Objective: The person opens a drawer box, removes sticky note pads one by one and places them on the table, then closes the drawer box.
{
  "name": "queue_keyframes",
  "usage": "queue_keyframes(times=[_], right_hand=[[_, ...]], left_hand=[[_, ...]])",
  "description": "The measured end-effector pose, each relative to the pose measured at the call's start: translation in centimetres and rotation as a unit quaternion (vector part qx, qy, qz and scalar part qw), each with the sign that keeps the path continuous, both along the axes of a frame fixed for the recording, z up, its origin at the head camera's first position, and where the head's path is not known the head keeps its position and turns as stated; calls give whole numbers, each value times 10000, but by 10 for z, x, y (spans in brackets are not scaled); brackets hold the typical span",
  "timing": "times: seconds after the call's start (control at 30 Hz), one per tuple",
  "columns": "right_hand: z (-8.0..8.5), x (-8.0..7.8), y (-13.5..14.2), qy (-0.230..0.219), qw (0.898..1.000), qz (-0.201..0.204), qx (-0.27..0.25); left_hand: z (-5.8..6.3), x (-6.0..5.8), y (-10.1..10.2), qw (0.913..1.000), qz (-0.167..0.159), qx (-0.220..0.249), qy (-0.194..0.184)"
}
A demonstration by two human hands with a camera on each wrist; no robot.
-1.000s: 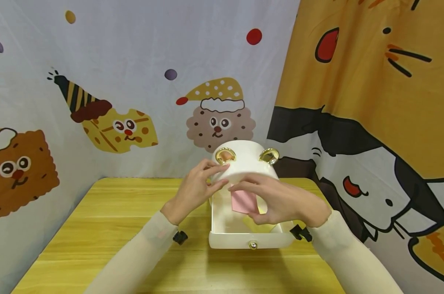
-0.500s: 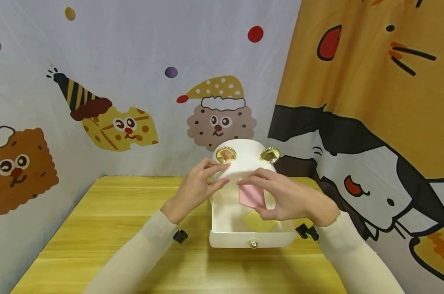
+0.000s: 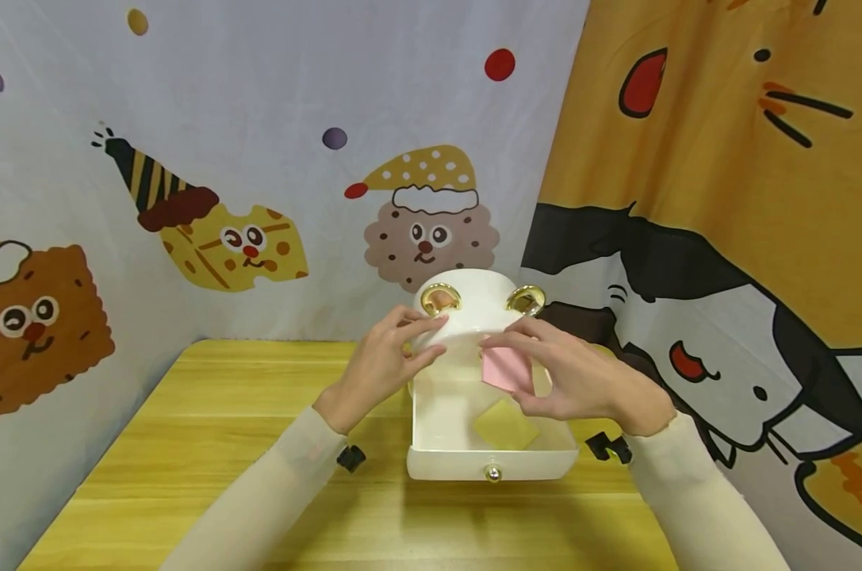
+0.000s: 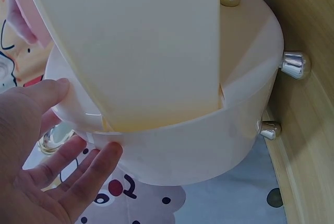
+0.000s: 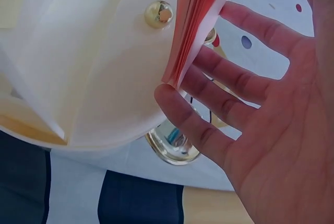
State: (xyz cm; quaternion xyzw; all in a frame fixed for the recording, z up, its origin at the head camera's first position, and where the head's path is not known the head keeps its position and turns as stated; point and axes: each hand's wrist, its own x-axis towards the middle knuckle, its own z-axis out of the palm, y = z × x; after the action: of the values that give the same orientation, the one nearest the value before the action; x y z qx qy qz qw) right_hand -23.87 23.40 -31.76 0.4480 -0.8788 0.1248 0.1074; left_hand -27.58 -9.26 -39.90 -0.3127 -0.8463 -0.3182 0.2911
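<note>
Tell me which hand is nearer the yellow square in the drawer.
Right. The right hand, holding pink sheets, is above the yellow square and to its right; the left hand is farther off, at the left side of the white box.

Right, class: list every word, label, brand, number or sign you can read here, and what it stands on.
None: no writing can be read in any view. The pink paper pad, yellow paper, white box and its drawer show no lettering; the wall cloth shows cartoons, not words.
</note>
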Motion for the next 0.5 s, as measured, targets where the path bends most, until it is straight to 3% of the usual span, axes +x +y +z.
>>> queue_keyframes(times=[0.5], right_hand=[[2, -1, 14, 379, 9992, 17, -126]], left_hand=[[1, 2, 0, 10000, -9, 22, -51]])
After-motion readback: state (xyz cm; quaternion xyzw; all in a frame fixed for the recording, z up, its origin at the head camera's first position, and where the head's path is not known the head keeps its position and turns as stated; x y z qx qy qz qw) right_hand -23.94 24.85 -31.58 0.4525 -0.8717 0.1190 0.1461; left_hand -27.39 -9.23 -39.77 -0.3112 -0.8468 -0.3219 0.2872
